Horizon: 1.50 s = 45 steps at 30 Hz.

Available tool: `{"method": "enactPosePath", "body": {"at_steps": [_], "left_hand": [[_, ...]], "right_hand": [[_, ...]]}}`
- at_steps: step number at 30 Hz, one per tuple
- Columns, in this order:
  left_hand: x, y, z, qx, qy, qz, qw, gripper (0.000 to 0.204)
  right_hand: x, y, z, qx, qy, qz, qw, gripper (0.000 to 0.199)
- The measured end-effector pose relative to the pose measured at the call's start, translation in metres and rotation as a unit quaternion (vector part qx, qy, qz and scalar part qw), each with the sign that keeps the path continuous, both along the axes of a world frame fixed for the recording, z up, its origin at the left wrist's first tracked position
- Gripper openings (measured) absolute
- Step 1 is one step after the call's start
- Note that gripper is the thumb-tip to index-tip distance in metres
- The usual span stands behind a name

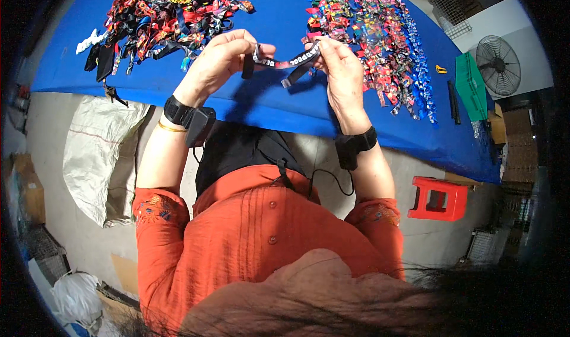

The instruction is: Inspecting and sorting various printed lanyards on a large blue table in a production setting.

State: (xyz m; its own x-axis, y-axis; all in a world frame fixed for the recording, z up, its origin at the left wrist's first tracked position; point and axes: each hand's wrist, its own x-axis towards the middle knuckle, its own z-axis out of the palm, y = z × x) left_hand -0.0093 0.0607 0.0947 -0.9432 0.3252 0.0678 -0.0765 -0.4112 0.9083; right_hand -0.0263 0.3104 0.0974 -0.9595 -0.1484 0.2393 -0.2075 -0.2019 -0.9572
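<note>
Stretched between my two hands is a narrow black fabric strap point(301, 59) with white lettering and some red, sagging slightly in the middle. My left hand point(218, 61) is closed on one end, with a short black tail hanging below its fingers. The other end sits pinched in my right hand point(342, 70), and a loose black end with a light tip dangles beside it. Both hands are above the front part of the blue-covered table point(178, 97). A tangled heap of multicoloured straps point(169, 16) lies beyond my left hand. Long bunches of colourful straps point(380, 46) lie beyond my right hand.
At the table's right are a small yellow tool point(440, 69), a long black object point(454, 102) and a green crate point(470, 88) near a black fan point(499, 65). A red plastic stool point(438, 199) stands on the floor at right, a whitish woven sack point(98, 159) at left.
</note>
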Motion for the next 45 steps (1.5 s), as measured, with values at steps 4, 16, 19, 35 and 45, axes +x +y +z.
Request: {"method": "enactPosePath", "body": {"at_steps": [4,16,19,35,45], "left_hand": [[0.003,0.0,-0.007,0.022,-0.087,-0.055,0.994,0.01],[0.009,0.001,0.012,0.156,0.007,-0.177,0.972,0.014],[0.0,0.001,0.01,0.102,-0.007,-0.158,0.982,0.015],[-0.009,0.013,0.002,-0.143,0.035,0.029,0.989,0.017],[-0.017,0.014,0.0,-0.175,0.056,0.033,0.983,0.023]], "right_hand": [[-0.002,-0.003,0.001,-0.014,0.005,-0.014,1.0,0.027],[-0.007,0.0,-0.014,-0.059,-0.057,0.003,0.997,0.025],[-0.003,-0.003,-0.013,-0.035,-0.082,0.034,0.995,0.025],[0.002,-0.012,-0.004,-0.01,-0.073,0.094,0.993,0.027],[-0.009,-0.018,0.001,0.057,-0.054,0.097,0.992,0.023]]}}
